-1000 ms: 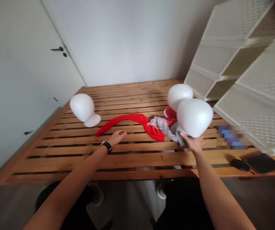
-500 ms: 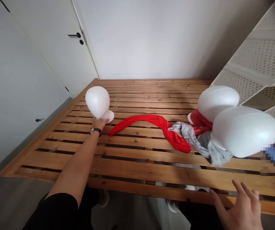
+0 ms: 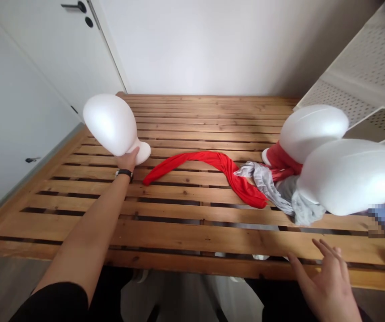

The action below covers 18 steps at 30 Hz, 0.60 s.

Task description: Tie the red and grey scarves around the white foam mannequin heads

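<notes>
A slatted pine table (image 3: 205,129) fills the middle of the view, with a white door (image 3: 44,53) and its black handle (image 3: 76,6) beyond the far left corner, a plain white wall (image 3: 205,44) behind the far edge, and a perforated white shelving unit (image 3: 366,62) leaning in past the far right corner.

Two more white foam mannequin heads crowd the right side of the table. The upper one (image 3: 313,132) has a red cloth (image 3: 282,163) bunched around its neck. The lower one (image 3: 353,176) tilts over a crumpled grey scarf (image 3: 272,190), which spills toward the near edge. A long red fabric strip (image 3: 199,157) snakes across the middle slats, its narrow end pointing left and its wider end meeting the grey scarf.

At the left, a white foam mannequin head (image 3: 110,125) tips up and outward, dome toward the far left corner, near the table's left edge. The left hand (image 3: 127,160) holds it around the neck, just below the dome, with the flared base beside the thumb; whether the base touches the slats cannot be told. The left forearm (image 3: 85,228) reaches straight out from the near edge, with a black wristwatch (image 3: 124,173) on the wrist.

The right hand (image 3: 323,281) is empty and open wide, its fingers spread over the near edge of the table, below the grey scarf and well apart from it.
</notes>
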### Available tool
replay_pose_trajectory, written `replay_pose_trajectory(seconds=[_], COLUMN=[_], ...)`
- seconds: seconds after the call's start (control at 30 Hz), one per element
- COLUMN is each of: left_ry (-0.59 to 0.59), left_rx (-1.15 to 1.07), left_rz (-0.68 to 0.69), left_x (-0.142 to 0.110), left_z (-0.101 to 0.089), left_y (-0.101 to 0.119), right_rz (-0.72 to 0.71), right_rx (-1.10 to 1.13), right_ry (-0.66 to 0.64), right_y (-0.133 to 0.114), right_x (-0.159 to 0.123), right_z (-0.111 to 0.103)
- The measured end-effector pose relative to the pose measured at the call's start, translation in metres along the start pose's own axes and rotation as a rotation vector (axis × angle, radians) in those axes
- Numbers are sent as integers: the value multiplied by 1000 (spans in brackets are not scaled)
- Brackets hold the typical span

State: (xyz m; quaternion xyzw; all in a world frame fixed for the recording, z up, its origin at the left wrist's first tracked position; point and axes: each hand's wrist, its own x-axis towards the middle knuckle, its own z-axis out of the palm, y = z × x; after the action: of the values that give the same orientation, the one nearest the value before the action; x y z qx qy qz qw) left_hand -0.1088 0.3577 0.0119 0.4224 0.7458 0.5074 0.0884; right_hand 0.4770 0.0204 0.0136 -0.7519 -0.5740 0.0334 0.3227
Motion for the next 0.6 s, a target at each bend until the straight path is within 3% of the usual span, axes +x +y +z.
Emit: replay_pose_trajectory(seconds=[0.13, 0.27, 0.43, 0.5, 0.6], left_ry=[-64, -246, -389, -410, -530], left_rx=[-117, -157, -140, -103, -56], left_rz=[20, 19, -32, -36, -42], left_x=[-56, -157, -285, -317, -340], left_z=[-24, -34, -13, -3, 5], left_y=[47, 77, 80, 79, 80], right_rz=[-43, -101, -138, -148, -164], right_rx=[29, 69, 102, 107, 97], right_ry=[15, 31, 50, 36, 16], right_y=[2, 2, -4, -8, -13], right_x=[-3, -6, -8, -9, -12], right_z=[-1, 3, 6, 6, 5])
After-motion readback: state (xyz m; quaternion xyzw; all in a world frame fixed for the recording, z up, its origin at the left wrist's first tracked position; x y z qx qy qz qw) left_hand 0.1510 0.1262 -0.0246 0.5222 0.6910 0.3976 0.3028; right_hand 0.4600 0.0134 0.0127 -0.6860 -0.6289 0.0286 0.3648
